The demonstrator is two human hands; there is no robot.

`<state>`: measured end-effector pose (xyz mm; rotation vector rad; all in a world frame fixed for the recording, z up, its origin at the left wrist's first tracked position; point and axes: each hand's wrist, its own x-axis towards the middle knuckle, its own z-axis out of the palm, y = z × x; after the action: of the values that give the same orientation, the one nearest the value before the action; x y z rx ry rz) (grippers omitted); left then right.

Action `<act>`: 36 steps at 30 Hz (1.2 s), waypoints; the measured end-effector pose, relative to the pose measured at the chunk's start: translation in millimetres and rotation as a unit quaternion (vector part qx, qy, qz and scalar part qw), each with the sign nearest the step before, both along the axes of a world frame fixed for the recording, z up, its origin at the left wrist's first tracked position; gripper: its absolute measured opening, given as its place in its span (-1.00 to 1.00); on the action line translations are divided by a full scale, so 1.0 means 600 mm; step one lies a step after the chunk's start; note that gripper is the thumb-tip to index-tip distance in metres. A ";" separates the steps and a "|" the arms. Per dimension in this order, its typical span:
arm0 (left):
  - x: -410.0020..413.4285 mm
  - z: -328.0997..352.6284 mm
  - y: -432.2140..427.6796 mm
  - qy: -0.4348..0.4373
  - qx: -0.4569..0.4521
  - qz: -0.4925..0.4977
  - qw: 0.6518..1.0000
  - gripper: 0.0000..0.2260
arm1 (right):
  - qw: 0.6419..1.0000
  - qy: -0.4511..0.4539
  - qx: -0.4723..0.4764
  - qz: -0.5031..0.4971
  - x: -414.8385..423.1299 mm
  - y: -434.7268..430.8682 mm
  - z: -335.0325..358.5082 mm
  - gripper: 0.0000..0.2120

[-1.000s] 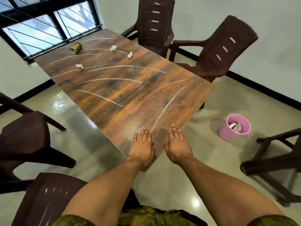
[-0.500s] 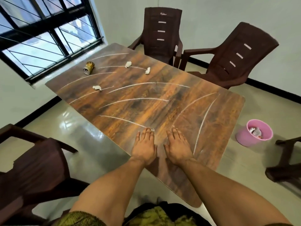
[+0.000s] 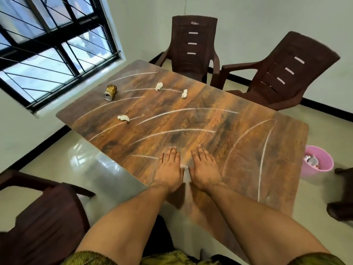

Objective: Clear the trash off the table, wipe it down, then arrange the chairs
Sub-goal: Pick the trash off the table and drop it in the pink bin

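A wooden table (image 3: 219, 131) streaked with white chalk-like arcs fills the middle. At its far end lie a crushed gold can (image 3: 110, 92) and three crumpled white paper wads: one at the back (image 3: 158, 86), one to its right (image 3: 184, 93), one nearer on the left (image 3: 123, 118). My left hand (image 3: 169, 170) and my right hand (image 3: 204, 169) hover flat, palms down, side by side over the near part of the tabletop, fingers straight, holding nothing. All the trash lies well beyond my fingertips.
Two brown plastic chairs stand past the far end, one straight (image 3: 193, 48), one angled (image 3: 282, 73). Another chair (image 3: 44, 217) is at my near left, and part of a fourth (image 3: 342, 207) at the right edge. A pink bin (image 3: 322, 167) holding trash sits on the floor right of the table.
The view has moved closer to the table, so my hands now lie over the tabletop instead of at its near corner. Both stay flat and empty.
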<state>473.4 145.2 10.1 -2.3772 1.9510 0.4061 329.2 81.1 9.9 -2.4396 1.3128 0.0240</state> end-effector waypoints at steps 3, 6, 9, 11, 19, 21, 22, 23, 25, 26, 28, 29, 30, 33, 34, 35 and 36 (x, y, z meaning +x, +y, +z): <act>0.111 -0.006 -0.040 0.015 -0.002 -0.002 1.000 -0.42 | 1.000 0.015 -0.001 -0.009 0.096 -0.040 -0.011 -0.40; 0.263 -0.008 -0.084 0.034 0.006 -0.017 0.999 -0.44 | 0.999 0.015 0.010 -0.041 0.239 -0.087 -0.022 -0.41; 0.379 -0.008 -0.107 0.047 0.014 -0.021 0.999 -0.44 | 0.998 0.012 0.013 -0.067 0.344 -0.112 -0.018 -0.40; 0.456 -0.009 -0.124 0.052 0.034 -0.037 0.997 -0.44 | 0.996 0.005 0.022 -0.092 0.416 -0.122 -0.016 -0.40; 0.639 -0.013 -0.224 0.057 0.050 -0.057 0.995 -0.47 | 0.993 0.008 0.048 -0.111 0.615 -0.165 -0.014 -0.41; 0.663 -0.025 -0.249 0.072 0.055 -0.064 0.994 -0.47 | 0.993 0.013 0.046 -0.110 0.651 -0.183 -0.020 -0.42; 0.671 -0.031 -0.259 0.071 0.059 -0.071 0.993 -0.46 | 0.993 0.013 0.046 -0.112 0.664 -0.189 -0.021 -0.43; 0.678 -0.037 -0.269 0.070 0.063 -0.076 0.993 -0.45 | 0.992 0.016 0.049 -0.113 0.675 -0.195 -0.022 -0.43; 0.692 -0.047 -0.290 0.071 0.066 -0.089 0.991 -0.44 | 0.991 0.023 0.053 -0.118 0.693 -0.210 -0.022 -0.43; 0.699 -0.050 -0.300 0.070 0.064 -0.095 0.991 -0.44 | 0.991 0.025 0.050 -0.121 0.701 -0.218 -0.024 -0.43; 0.710 -0.052 -0.313 0.081 0.058 -0.107 0.989 -0.43 | 0.991 0.021 0.053 -0.123 0.716 -0.229 -0.025 -0.44; 0.719 -0.051 -0.318 0.095 0.058 -0.108 0.988 -0.40 | 0.991 0.019 0.059 -0.120 0.725 -0.235 -0.029 -0.45; 0.728 -0.048 -0.321 0.107 0.055 -0.105 0.987 -0.37 | 0.991 0.017 0.066 -0.114 0.734 -0.239 -0.034 -0.46; 0.764 -0.045 -0.339 0.088 0.024 -0.090 0.992 -0.35 | 0.993 0.020 0.088 -0.076 0.759 -0.243 -0.051 -0.51; 0.782 -0.047 -0.349 0.069 0.015 -0.074 0.995 -0.35 | 0.993 0.029 0.094 -0.059 0.770 -0.245 -0.058 -0.55; 0.800 -0.048 -0.360 0.052 0.008 -0.052 0.997 -0.34 | 0.993 0.044 0.095 -0.045 0.778 -0.245 -0.063 -0.60; 0.821 -0.050 -0.372 0.039 0.007 -0.029 0.999 -0.34 | 0.993 0.064 0.094 -0.033 0.788 -0.247 -0.068 -0.65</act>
<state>966.0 -78.0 -20.0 -2.3247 2.0352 0.5143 801.9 -66.9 -30.7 -2.2661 1.3781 0.2779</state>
